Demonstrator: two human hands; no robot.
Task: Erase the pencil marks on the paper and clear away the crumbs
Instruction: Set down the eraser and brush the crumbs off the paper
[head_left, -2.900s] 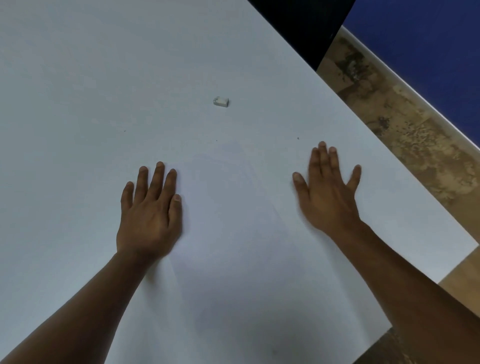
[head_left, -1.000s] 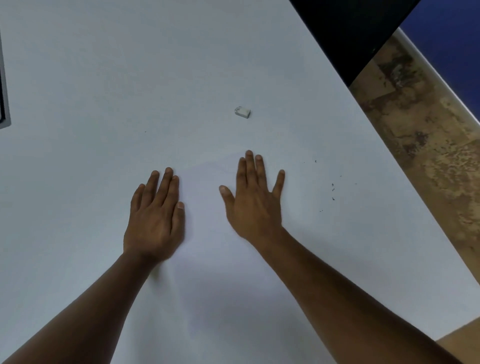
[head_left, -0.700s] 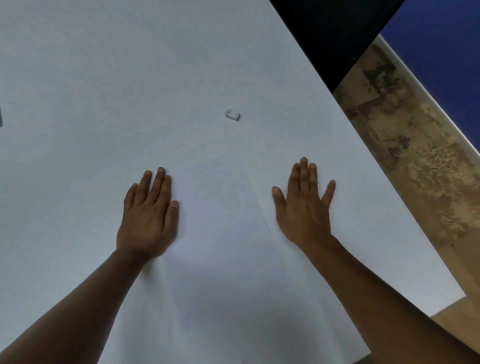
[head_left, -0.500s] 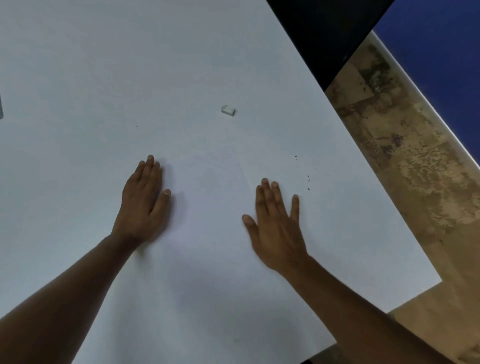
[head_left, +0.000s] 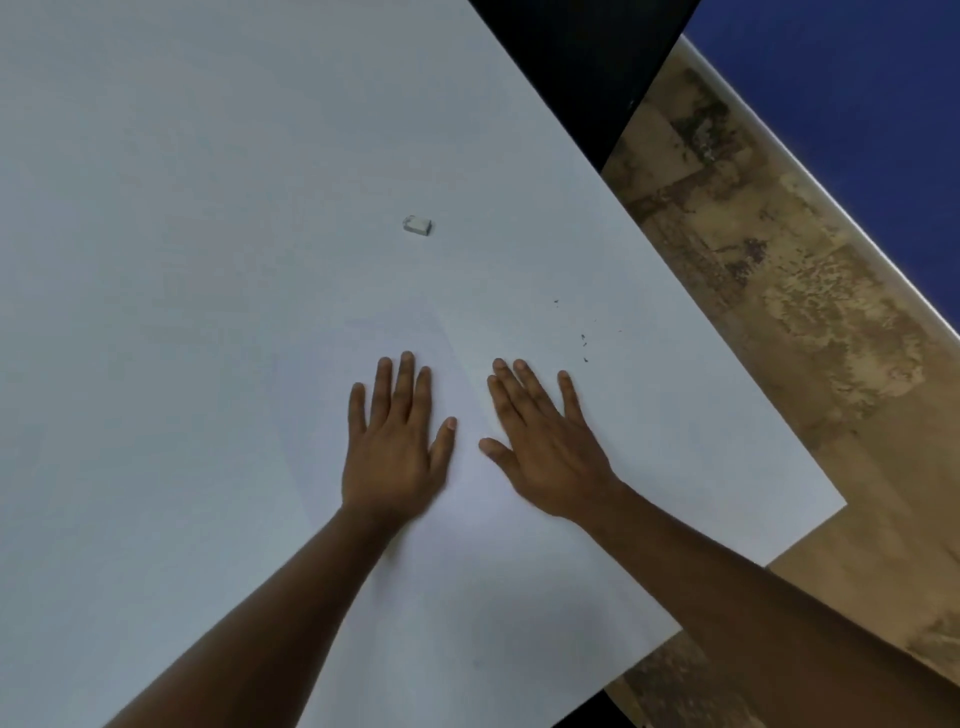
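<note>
Head view: in the middle of the frame both hands lie flat with straight fingers, grasping nothing, the left hand and right hand pressing a sheet of paper that looks free of pencil marks, so the erasing seems done. A few dark crumbs remain just above and right of the right hand, seemingly still to be swept away. A small eraser sits untouched higher up on the white table, with brown floor at right; nothing blocks the crumbs.
</note>
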